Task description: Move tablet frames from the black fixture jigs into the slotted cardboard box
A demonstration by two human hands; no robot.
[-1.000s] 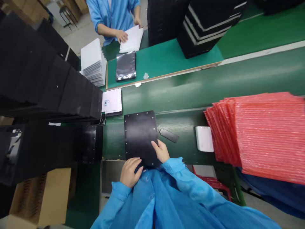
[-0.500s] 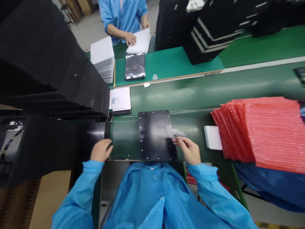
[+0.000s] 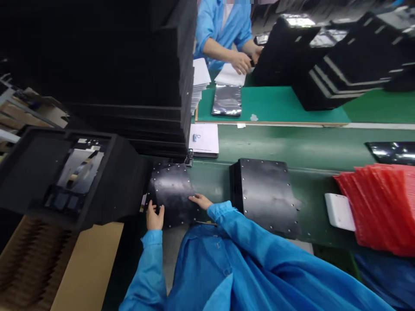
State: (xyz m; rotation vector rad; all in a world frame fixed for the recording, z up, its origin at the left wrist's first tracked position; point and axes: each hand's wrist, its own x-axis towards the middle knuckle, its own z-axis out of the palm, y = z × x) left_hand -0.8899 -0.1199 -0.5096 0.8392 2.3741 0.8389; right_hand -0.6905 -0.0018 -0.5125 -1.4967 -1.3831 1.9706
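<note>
A black panel (image 3: 171, 190) with small dots along its edges lies at the left of the green work surface, between my hands. My left hand (image 3: 155, 217) is at its lower left edge, fingers apart. My right hand (image 3: 201, 201) touches its right edge with fingertips stretched out; whether either hand grips it cannot be made out. Further right, a second black dotted panel (image 3: 267, 194) lies on the surface, with a dark thick side showing at its left.
Tall black stacks (image 3: 155, 77) rise at the left, beside an open black case (image 3: 81, 172). White papers (image 3: 205, 137) lie ahead. Red bubble bags (image 3: 382, 207) and a white box (image 3: 339, 211) are right. Across the bench, a person's hand (image 3: 240, 63) is over white sheets.
The view has swung left. My right hand has left the middle panel and moved left to the left panel. The co-worker's far hand has moved to the black stack.
</note>
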